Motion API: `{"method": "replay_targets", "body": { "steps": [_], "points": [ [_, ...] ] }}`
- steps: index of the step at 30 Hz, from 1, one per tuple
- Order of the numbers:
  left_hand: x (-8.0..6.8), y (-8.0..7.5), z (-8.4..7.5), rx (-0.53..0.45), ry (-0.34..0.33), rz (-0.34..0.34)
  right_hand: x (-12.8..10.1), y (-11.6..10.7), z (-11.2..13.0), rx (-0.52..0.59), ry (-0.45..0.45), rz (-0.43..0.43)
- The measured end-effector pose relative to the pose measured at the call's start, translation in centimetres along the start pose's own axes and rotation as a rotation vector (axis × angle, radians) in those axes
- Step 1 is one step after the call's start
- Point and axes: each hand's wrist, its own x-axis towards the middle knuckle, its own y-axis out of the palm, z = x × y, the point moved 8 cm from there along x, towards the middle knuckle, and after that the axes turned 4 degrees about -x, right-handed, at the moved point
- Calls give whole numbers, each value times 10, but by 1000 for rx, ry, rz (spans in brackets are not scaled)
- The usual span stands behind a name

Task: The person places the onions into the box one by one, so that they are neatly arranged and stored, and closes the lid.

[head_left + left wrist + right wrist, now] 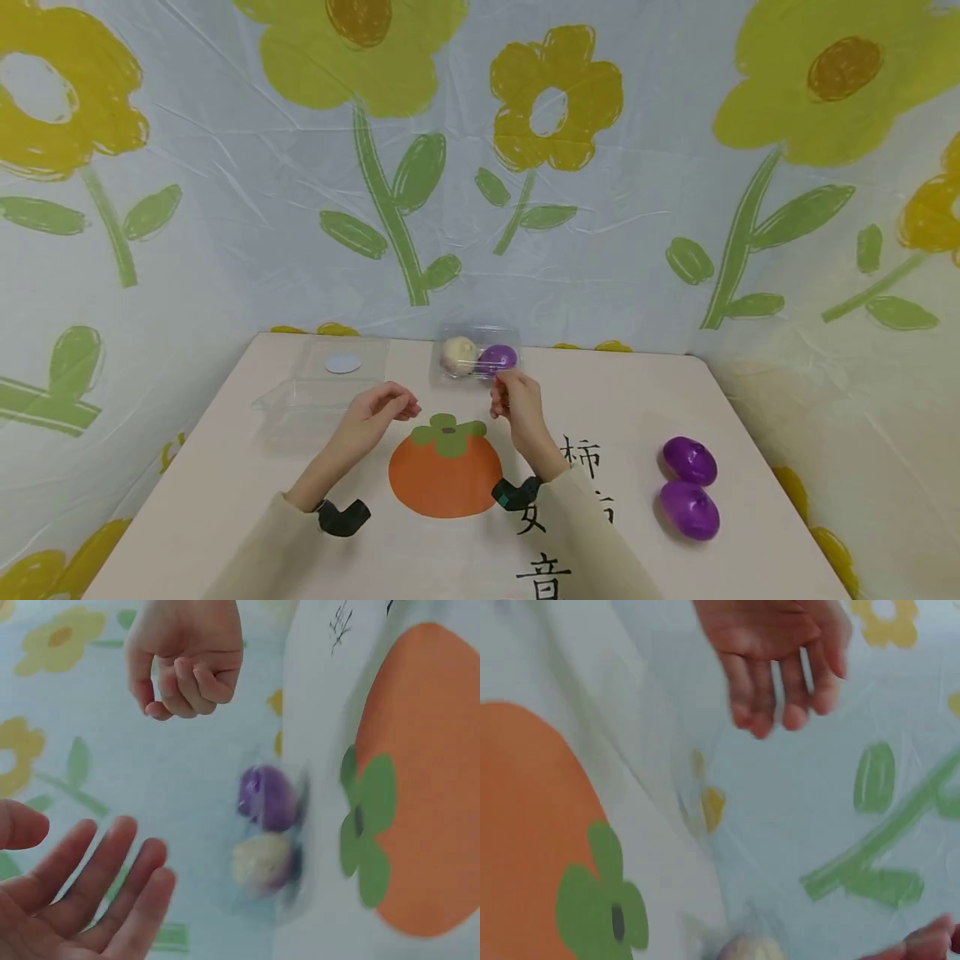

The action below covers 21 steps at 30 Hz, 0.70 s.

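A small clear plastic box [477,358] stands at the back middle of the table, with a cream ball [458,353] and a purple ball [497,359] inside. My right hand [508,398] hovers just in front of the box, its fingers curled and holding nothing; in the left wrist view the right hand [187,671] is clear of the box [271,829]. My left hand [390,407] hovers to the left over the table, fingers relaxed. The left wrist view shows the left hand [82,900] with straight fingers and a bare palm.
A second clear container [322,383] with a white round sticker [342,363] lies at the back left. Two purple egg-shaped pieces [688,487] sit at the right. An orange persimmon print [445,471] marks the table [225,483]. A flowered sheet hangs behind.
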Motion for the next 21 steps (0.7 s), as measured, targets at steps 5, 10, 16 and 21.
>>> {"method": "replay_targets", "body": {
  "steps": [5, 10, 16, 21],
  "points": [
    [-24, -41, -34, 218, 220, -260, -21, 47, -3, 18, -82, 280],
    [-50, -90, -46, 370, 296, -532, -50, 92, -20, 13, -43, 617],
    [-75, -139, -25, 375, 115, -681, -69, 123, -39, 91, 53, 743],
    [-90, -162, 3, 328, -99, -703, -68, 138, -53, 129, 138, 699]
  ]
}}
